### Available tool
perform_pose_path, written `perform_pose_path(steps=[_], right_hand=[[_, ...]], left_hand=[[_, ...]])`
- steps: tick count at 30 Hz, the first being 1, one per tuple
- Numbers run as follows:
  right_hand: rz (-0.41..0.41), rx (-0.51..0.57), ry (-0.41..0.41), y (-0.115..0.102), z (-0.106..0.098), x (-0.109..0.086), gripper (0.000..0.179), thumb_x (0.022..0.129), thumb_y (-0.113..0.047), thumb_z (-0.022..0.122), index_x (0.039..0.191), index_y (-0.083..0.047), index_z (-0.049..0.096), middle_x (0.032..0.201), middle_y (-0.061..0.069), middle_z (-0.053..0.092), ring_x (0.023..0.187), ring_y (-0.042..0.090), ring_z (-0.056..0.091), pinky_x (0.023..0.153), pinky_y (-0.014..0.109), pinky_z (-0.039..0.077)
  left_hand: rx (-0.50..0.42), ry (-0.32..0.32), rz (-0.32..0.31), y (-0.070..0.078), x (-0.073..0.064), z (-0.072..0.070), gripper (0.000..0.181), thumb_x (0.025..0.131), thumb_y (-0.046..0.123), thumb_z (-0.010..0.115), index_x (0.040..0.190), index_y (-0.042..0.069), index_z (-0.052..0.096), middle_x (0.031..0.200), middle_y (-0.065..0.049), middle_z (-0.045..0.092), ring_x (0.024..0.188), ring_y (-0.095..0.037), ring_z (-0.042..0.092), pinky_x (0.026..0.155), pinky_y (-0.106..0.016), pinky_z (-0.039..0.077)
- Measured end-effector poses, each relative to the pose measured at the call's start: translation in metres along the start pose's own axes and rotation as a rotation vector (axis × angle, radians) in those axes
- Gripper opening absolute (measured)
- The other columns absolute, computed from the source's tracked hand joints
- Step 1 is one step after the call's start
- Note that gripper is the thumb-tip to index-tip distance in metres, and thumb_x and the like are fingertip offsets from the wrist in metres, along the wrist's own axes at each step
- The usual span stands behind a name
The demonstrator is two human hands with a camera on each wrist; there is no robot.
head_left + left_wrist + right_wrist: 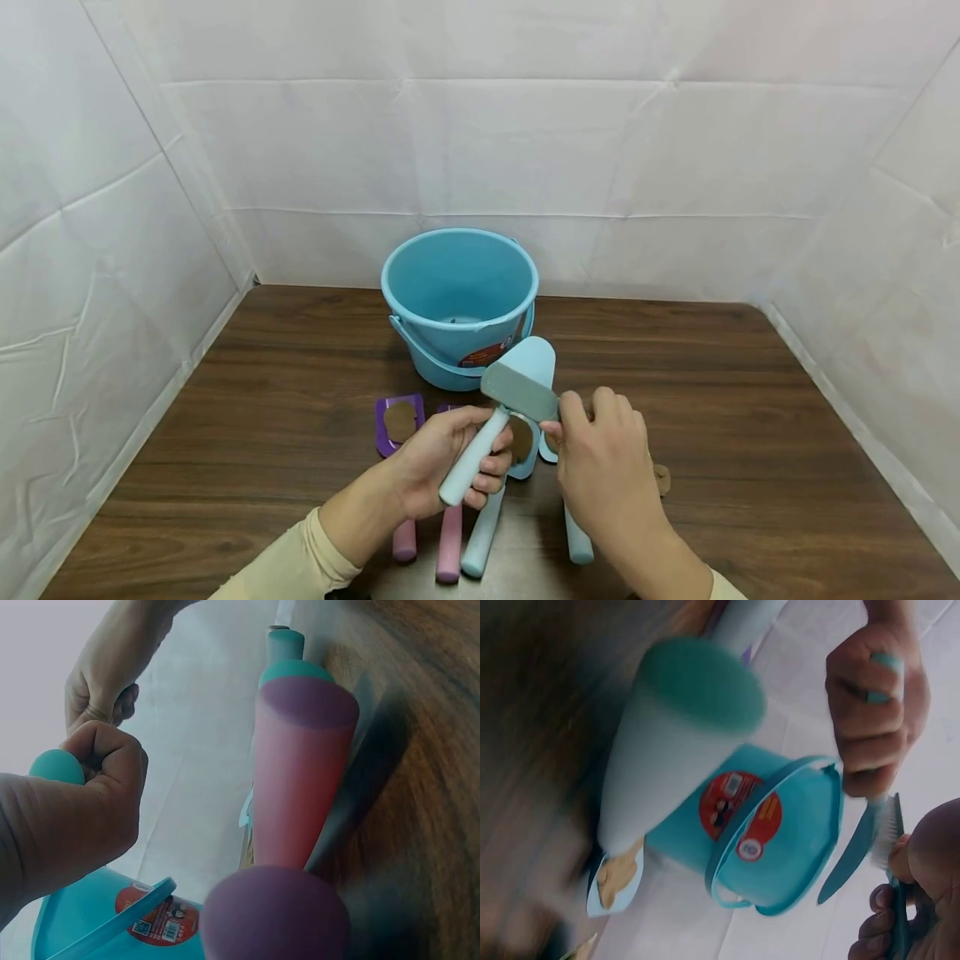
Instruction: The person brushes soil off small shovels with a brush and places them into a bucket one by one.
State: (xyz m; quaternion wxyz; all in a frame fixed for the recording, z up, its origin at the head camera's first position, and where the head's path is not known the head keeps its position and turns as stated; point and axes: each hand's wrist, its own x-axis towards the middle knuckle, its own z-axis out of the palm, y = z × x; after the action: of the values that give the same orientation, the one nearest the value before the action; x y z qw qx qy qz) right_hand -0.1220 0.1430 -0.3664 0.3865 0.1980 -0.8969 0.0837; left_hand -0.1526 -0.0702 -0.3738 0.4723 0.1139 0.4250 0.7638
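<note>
My left hand (pixel 450 467) grips the pale blue handle (pixel 474 458) of a small spade, its rounded light blue blade (pixel 536 358) tilted up. In my right hand (pixel 611 458) is a flat grey-green brush (pixel 519 392), lying across the blade in the head view. From the right wrist view, the brush's pale bristles (pixel 886 836) meet the spade near the base of its blade (pixel 851 859). The right fingers (pixel 881 922) curl round the brush's handle. The left hand (pixel 97 802) is closed round the spade handle in the left wrist view.
Behind the hands stands a light blue bucket (pixel 459 317), its handle lowered. Below them lie several spades with brown matter on their blades, including a purple one (pixel 381 429) and a pale blue one (pixel 534 450). A brown lump (pixel 662 480) sits right of the right hand.
</note>
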Motion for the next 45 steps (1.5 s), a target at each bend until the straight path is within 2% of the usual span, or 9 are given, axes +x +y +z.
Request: perform_pose_path(steps=[5, 10, 15, 20, 26, 29, 37, 40, 45], right_hand=[[0.055, -0.004, 0.025, 0.020, 0.002, 0.007, 0.056, 0.106, -0.049, 0.031, 0.079, -0.003, 0.049, 0.066, 0.007, 0.033, 0.053, 0.022, 0.032, 0.051, 0.034, 0.026], [0.157, -0.030, 0.040, 0.044, -0.001, 0.013, 0.044, 0.101, -0.038, 0.051, 0.077, -0.002, 0.045, 0.067, 0.010, 0.031, 0.054, 0.027, 0.031, 0.051, 0.039, 0.027], [0.175, 0.010, -0.053, 0.038, -0.011, 0.012, 0.035, 0.097, -0.027, 0.064, 0.080, -0.003, 0.046, 0.068, 0.008, 0.033, 0.056, 0.025, 0.032, 0.054, 0.038, 0.030], [0.052, 0.070, -0.148, 0.007, -0.017, 0.005, 0.042, 0.104, -0.040, 0.049, 0.079, -0.006, 0.047, 0.068, 0.001, 0.031, 0.057, 0.015, 0.030, 0.055, 0.029, 0.030], [-0.022, 0.076, -0.118, -0.003, -0.015, 0.001, 0.054, 0.106, -0.050, 0.024, 0.073, -0.011, 0.041, 0.068, -0.003, 0.024, 0.057, 0.010, 0.021, 0.054, 0.024, 0.025], [0.021, 0.070, -0.101, 0.008, -0.010, 0.003, 0.053, 0.107, -0.048, 0.028, 0.074, -0.008, 0.042, 0.067, 0.000, 0.027, 0.056, 0.013, 0.025, 0.053, 0.028, 0.027], [0.218, 0.029, -0.133, 0.044, -0.007, 0.013, 0.039, 0.101, -0.021, 0.062, 0.072, -0.004, 0.041, 0.065, 0.008, 0.032, 0.054, 0.022, 0.031, 0.052, 0.035, 0.030], [0.211, 0.038, -0.155, 0.037, -0.014, 0.014, 0.038, 0.101, -0.020, 0.061, 0.073, -0.003, 0.043, 0.066, 0.008, 0.034, 0.056, 0.022, 0.032, 0.054, 0.036, 0.032], [0.097, 0.061, -0.198, 0.010, -0.024, 0.008, 0.036, 0.105, -0.025, 0.055, 0.076, -0.006, 0.044, 0.068, 0.002, 0.032, 0.059, 0.015, 0.029, 0.056, 0.030, 0.031]], left_hand=[[0.033, -0.037, -0.013, 0.000, 0.000, 0.002, 0.037, 0.104, 0.043, 0.032, 0.087, 0.014, 0.046, 0.074, 0.003, 0.037, 0.061, -0.008, 0.034, 0.053, -0.020, 0.033], [0.058, -0.069, -0.036, 0.000, -0.001, 0.006, 0.037, 0.104, 0.044, 0.032, 0.086, 0.015, 0.045, 0.073, 0.004, 0.037, 0.061, -0.008, 0.035, 0.053, -0.019, 0.034], [0.053, -0.051, -0.027, 0.000, -0.002, 0.010, 0.037, 0.104, 0.045, 0.033, 0.086, 0.015, 0.046, 0.073, 0.004, 0.037, 0.062, -0.008, 0.035, 0.053, -0.020, 0.033], [0.044, -0.008, -0.014, -0.001, -0.002, 0.009, 0.039, 0.105, 0.046, 0.031, 0.086, 0.015, 0.046, 0.075, 0.003, 0.037, 0.062, -0.008, 0.034, 0.054, -0.021, 0.032], [0.044, 0.002, -0.009, 0.000, -0.001, 0.009, 0.040, 0.106, 0.045, 0.030, 0.087, 0.015, 0.047, 0.075, 0.003, 0.038, 0.062, -0.008, 0.034, 0.054, -0.022, 0.033], [0.046, -0.006, -0.017, 0.000, -0.001, 0.008, 0.038, 0.105, 0.045, 0.032, 0.087, 0.015, 0.047, 0.074, 0.003, 0.038, 0.062, -0.008, 0.035, 0.054, -0.021, 0.033], [0.057, -0.033, -0.042, -0.001, 0.000, 0.006, 0.038, 0.105, 0.046, 0.033, 0.087, 0.014, 0.047, 0.074, 0.003, 0.037, 0.062, -0.008, 0.035, 0.054, -0.021, 0.032], [0.054, -0.027, -0.027, -0.001, -0.001, 0.006, 0.038, 0.105, 0.046, 0.033, 0.087, 0.015, 0.047, 0.075, 0.003, 0.037, 0.062, -0.008, 0.035, 0.054, -0.021, 0.033], [0.046, -0.011, 0.000, 0.001, -0.001, 0.006, 0.038, 0.106, 0.045, 0.029, 0.089, 0.015, 0.047, 0.075, 0.003, 0.038, 0.063, -0.008, 0.036, 0.054, -0.021, 0.034]])
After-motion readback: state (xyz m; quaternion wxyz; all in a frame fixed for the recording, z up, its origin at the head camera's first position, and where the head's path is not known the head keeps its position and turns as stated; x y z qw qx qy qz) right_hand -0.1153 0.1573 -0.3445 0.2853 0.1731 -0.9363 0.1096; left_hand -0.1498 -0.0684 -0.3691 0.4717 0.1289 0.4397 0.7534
